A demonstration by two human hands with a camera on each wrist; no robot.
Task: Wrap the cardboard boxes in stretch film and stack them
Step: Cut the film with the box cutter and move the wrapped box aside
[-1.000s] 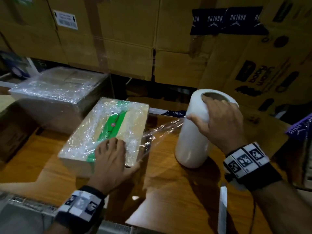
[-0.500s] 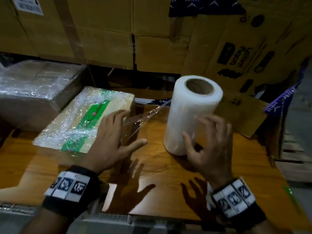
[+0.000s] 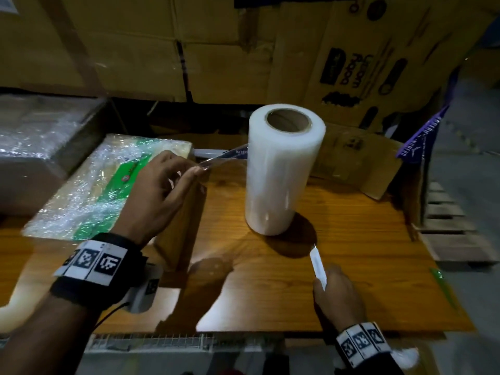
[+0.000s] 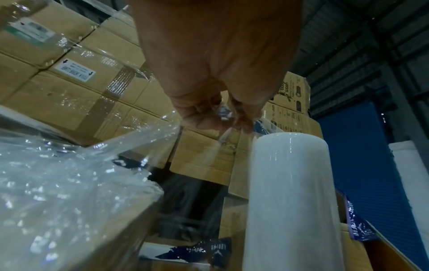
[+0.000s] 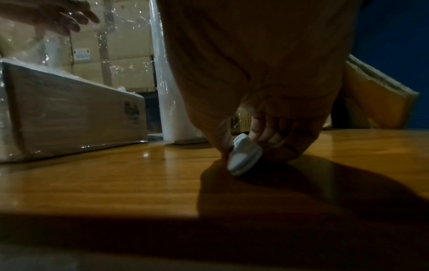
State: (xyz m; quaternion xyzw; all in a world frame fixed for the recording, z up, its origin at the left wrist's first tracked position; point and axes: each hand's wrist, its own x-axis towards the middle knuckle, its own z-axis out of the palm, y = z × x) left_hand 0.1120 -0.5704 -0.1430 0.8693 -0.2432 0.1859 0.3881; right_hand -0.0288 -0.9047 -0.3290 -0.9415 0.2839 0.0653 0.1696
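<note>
**Head view: film held taut between box and roll**

Centre frame, the stretch-film roll (image 3: 284, 169) stands upright on the wooden surface (image 3: 351, 266). The left hand (image 3: 159, 196) pinches the film strand (image 3: 224, 158) running to the roll, above the wrapped box (image 3: 89, 190) at left. Lower right, the right hand (image 3: 338, 293) grips a white cutter (image 3: 318, 263). Cardboard cartons (image 3: 135, 44) fill the upper frame.

Dim scene, lit from above; glare patches shine on the wooden table (image 3: 338, 269) below the left hand's (image 3: 159, 196) fingers; a hard black shadow pools under the right hand's (image 5: 267, 102) fingertips; both wrist views grainy, palms blurred; head-view edges bend and smear.
</note>
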